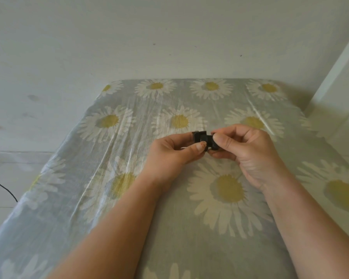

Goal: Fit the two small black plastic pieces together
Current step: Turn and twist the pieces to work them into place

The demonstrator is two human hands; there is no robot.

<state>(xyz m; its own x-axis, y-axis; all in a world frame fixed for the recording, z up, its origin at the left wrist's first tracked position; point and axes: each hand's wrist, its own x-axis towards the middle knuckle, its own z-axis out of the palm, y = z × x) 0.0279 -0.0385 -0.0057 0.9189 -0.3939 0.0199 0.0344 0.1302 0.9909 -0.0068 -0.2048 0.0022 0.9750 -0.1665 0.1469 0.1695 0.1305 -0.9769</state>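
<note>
Two small black plastic pieces meet between my hands, held above the middle of the table. The left black piece (pixel 198 136) is a squarish block pinched by my left hand (pixel 175 153) between thumb and fingers. The right black piece (pixel 211 143) is rounder and sits against the left one; my right hand (pixel 248 152) pinches it with thumb on top and fingers underneath. The two pieces touch, but my fingertips hide the joint, so I cannot tell whether they are locked together.
The table is covered by a grey cloth with large white and yellow daisies (pixel 228 188). A white wall (pixel 169 37) stands behind it and a white post (pixel 338 77) at the right. A thin black cable (pixel 2 186) runs off the table's left side.
</note>
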